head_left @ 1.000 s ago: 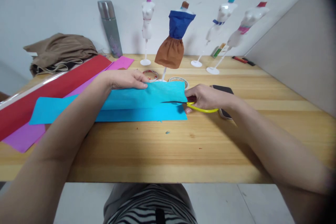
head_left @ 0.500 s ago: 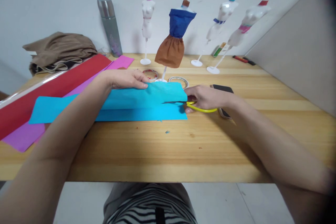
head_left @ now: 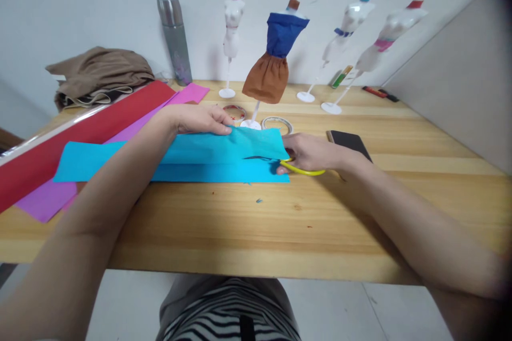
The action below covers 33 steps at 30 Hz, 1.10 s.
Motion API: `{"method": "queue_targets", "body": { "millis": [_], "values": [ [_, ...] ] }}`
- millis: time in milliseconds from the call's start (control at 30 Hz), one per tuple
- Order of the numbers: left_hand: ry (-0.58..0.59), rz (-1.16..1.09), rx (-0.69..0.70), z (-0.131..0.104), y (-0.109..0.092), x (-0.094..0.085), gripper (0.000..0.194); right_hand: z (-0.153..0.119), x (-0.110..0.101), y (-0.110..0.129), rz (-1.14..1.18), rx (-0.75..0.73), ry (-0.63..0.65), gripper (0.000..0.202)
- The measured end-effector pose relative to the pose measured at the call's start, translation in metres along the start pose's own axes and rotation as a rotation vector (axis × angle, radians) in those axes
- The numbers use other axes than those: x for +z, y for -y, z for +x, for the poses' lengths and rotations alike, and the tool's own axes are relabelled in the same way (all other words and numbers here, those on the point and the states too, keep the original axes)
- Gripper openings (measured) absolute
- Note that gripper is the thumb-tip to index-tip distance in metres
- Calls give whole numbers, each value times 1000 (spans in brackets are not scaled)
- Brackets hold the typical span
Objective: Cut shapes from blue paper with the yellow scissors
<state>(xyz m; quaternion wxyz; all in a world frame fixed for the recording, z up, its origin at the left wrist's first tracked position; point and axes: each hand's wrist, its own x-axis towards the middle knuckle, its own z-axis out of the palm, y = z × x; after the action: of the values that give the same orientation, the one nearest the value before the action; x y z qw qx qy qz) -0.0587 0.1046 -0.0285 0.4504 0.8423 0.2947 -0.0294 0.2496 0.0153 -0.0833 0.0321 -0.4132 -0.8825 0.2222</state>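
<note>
A long bright-blue sheet (head_left: 192, 149), thin like paper or felt cloth, lies across the table in front of me. Its upper edge is pinched between the thumb and fingers of my left hand (head_left: 202, 119). My right hand (head_left: 306, 150) is closed round the yellow handles of a pair of scissors (head_left: 302, 169). Their dark blades point left and reach into the sheet from its right end, along a cut that parts an upper strip from the lower one. Part of the sheet's left half is hidden by my left forearm.
Behind the sheet stand a small mannequin in a blue top and brown skirt (head_left: 276, 53), other bare mannequins (head_left: 234, 16) and a flask (head_left: 176, 42). Tape rolls (head_left: 277, 120) lie near the sheet, a phone (head_left: 352, 144) to the right. Red (head_left: 80, 141) and purple sheets (head_left: 46, 200) lie left.
The scissors have moved slightly left, deeper into the blue sheet, and the handles have come a little lower. My left hand keeps its pinch. The whole view has shifted a little.
</note>
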Motion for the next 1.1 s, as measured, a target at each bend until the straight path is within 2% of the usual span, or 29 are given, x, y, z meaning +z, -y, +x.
{"method": "queue_targets", "body": {
  "millis": [133, 367, 533, 733, 867, 1100],
  "values": [
    [12, -1, 5, 0, 2, 0, 35, 2, 1, 5, 38, 57, 14, 55],
    [17, 6, 8, 1, 5, -1, 46, 3, 1, 8, 76, 54, -3, 52],
    [4, -12, 31, 2, 6, -1, 42, 5, 4, 3, 64, 46, -14, 45],
    [-3, 9, -42, 1, 4, 0, 40, 5, 5, 4, 49, 88, -9, 45],
    [-2, 7, -31, 0, 0, 0, 39, 6, 4, 5, 39, 124, -11, 44],
    [7, -41, -14, 1, 2, 1, 35, 4, 6, -4, -5, 66, -38, 52]
  ]
}}
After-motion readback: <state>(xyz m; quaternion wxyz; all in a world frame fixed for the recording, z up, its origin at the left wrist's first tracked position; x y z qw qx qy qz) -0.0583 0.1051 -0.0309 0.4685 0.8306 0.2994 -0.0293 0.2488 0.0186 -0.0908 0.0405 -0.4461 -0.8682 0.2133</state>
